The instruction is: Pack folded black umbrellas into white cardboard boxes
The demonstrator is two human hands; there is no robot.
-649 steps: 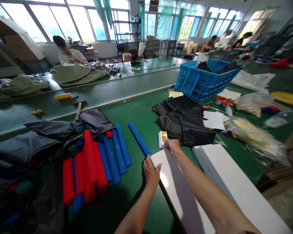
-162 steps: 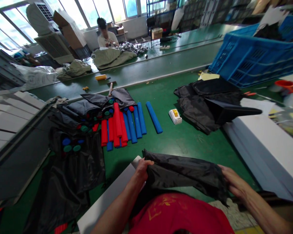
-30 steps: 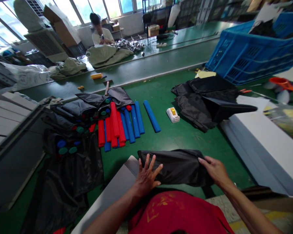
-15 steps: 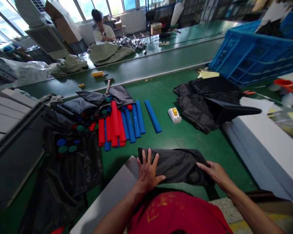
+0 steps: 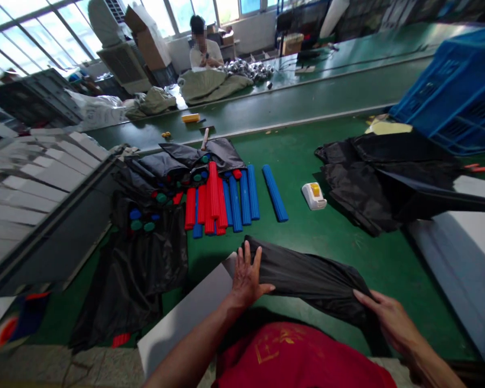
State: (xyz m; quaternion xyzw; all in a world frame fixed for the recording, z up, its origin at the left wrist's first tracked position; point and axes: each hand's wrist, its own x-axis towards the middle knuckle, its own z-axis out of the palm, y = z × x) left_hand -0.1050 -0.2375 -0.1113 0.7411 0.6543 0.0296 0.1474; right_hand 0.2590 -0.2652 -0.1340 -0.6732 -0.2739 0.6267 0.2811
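From my remote seat, the roll of black cloth (image 5: 307,280) lies along the near edge of the green counter (image 5: 347,253), just above the operator's red T-shirt (image 5: 295,358). My left hand (image 5: 246,280) is open, fingers spread, its palm flat against the roll's left end, apparently to pin it beside the corner of a white board (image 5: 189,318). My right hand (image 5: 390,318) sits over the right end, where the cloth gathers and droops; I can't tell whether it is closed on the cloth. One end held flat and the other drawn away would keep the roll smooth.

Farther up the counter, ribbed red and blue foam tubes (image 5: 222,199) lie side by side, seemingly grouped for easy counting, with a lone blue tube (image 5: 275,193) just beside them. A small white-and-yellow device (image 5: 314,195) sits near a heap of black fabric (image 5: 388,183), below a blue plastic crate (image 5: 461,91).
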